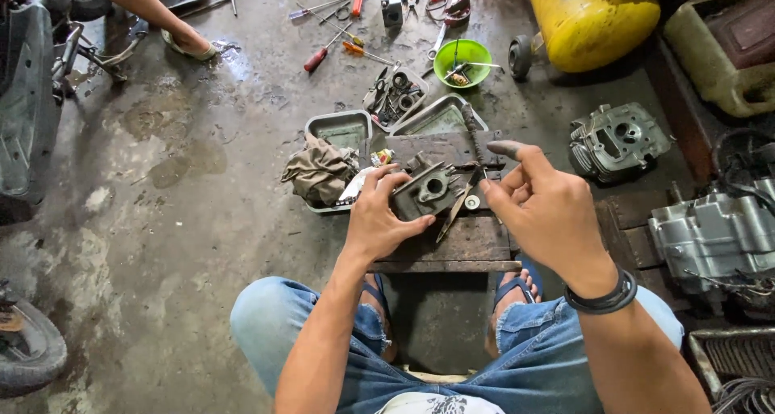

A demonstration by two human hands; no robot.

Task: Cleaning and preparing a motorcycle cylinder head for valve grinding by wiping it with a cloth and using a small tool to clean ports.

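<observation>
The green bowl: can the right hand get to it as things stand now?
Probably yes. The right hand holds nothing, and the floor between it and the green bowl shows only low metal trays. The bowl lies well beyond the wooden block, so the person would likely have to lean forward.

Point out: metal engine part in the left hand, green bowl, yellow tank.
metal engine part (426, 190), head view, on its grey face beside the round bore.
green bowl (475, 73), head view, on its right inner wall.
yellow tank (589, 18), head view, on the middle of its curved side.
</observation>
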